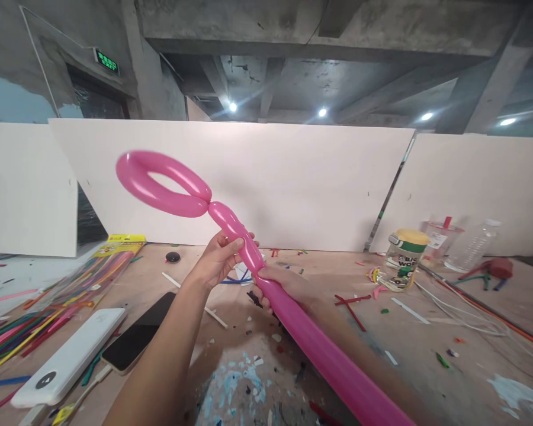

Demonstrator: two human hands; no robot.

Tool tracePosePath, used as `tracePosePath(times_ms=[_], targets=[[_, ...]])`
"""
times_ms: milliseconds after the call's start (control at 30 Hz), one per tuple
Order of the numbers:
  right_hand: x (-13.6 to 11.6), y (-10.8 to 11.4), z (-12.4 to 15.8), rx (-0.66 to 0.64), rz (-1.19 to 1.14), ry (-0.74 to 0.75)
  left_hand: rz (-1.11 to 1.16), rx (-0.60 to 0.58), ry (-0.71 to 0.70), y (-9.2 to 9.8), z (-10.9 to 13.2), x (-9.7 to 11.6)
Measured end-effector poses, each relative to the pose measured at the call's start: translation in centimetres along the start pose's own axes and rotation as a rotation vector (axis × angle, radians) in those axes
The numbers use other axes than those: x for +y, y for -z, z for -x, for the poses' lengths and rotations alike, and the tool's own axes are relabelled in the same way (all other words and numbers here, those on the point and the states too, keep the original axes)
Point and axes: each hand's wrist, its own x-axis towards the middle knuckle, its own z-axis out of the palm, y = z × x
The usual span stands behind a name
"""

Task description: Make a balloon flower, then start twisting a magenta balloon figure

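Note:
A long pink modelling balloon (311, 331) runs from the lower right up to the middle of the head view. Its far end is bent into a closed loop, pinched together at a twist, and points up to the left. Just below that twist, my left hand (222, 257) is wrapped round the balloon with the thumb on top. My right hand (284, 287) grips it a little nearer to me, at a narrowed spot. The balloon's near end runs out of the picture at the bottom.
On the left lie a white power bank (71, 355), a phone (140, 331) and many uninflated balloons (9, 343) beside a packet (115, 254). A yellow-lidded jar (402, 260), a plastic cup (439, 236) and a clear bottle (473, 245) stand at right. White panels (284, 183) close off the back.

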Motion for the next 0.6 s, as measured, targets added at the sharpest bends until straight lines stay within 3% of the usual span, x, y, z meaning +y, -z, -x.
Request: tracePosePath(times_ms=[133,200,300,400,500,600], targets=[[-0.3,0.2,0.2,0.057,0.123,0.078,-0.069,-0.009,-0.007,-0.3,0.1,0.3],[-0.3,0.4,-0.1,0.124,0.308,0.138,-0.129,-0.005,-0.014,-0.6,0.1,0.3],[-0.3,0.4,-0.8,0.349,0.743,0.317,-0.271,0.046,-0.052,-1.2,0.1,0.1],[0.0,-0.1,-0.8,0.557,1.099,0.481,-0.430,0.190,-0.105,-1.8,0.0,-0.1],[0.4,-1.0,-0.4,0.582,1.234,0.523,-0.531,0.345,-0.124,-2.2,0.1,-0.4],[0.6,-1.4,-0.3,0.580,1.196,0.487,-0.548,0.376,-0.125,-2.5,0.2,-0.5]])
